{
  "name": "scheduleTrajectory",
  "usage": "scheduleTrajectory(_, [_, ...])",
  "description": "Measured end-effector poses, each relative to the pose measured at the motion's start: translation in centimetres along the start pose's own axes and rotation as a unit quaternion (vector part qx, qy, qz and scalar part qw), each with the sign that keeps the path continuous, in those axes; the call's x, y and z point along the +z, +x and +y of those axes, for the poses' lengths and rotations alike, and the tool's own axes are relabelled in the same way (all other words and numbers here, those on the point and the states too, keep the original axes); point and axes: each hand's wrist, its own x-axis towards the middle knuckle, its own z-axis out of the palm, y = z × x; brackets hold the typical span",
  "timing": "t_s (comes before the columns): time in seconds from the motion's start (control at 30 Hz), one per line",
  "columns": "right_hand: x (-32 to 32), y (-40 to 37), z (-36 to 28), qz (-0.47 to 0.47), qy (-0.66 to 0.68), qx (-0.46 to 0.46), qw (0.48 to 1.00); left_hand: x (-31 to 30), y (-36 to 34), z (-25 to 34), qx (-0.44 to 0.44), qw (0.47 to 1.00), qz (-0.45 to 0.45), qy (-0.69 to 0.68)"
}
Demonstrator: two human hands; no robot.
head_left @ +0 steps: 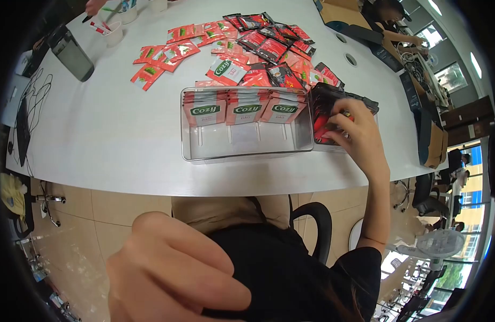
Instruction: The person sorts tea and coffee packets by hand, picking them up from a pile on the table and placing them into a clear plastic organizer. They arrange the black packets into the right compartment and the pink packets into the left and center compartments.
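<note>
My right hand (357, 134) is bent over a clear bin on the right, its fingers curled round a black-and-red sachet (323, 126) among others there. Motion blur and the fingers hide part of the grip. My left hand (172, 263) is raised very close to the camera with its fingers curled; anything inside them is hidden. Beside the right bin stands a larger clear plastic container (247, 159). Along its back wall, pink "Cozy" sachets (245, 111) stand upright in three stacks.
Behind the containers lie loose pink sachets (175, 51) and black-and-red sachets (271, 48) in a spread pile. A dark bottle (70, 56) and pen cups (113, 35) stand at left. Opened boxes (414, 107) line the right edge. Another person's hand (94, 6) shows at top left.
</note>
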Motion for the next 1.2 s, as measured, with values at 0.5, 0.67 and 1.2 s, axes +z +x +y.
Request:
scheduleTrajectory(0.5, [0.6,1.5,3.3,-0.106,0.133,0.020,0.985,-2.9,-1.5,1.3,0.071,0.890,0.174,0.414])
scheduleTrajectory(0.67, [1.9,1.8,1.8,-0.100,0.048,0.056,0.992,-2.7,-0.9,1.0,0.071,0.885,0.172,0.427])
scheduleTrajectory(1.2, [1.6,1.1,3.0,-0.079,0.084,0.002,0.993,0.1,-1.0,0.9,0.123,0.884,0.169,0.417])
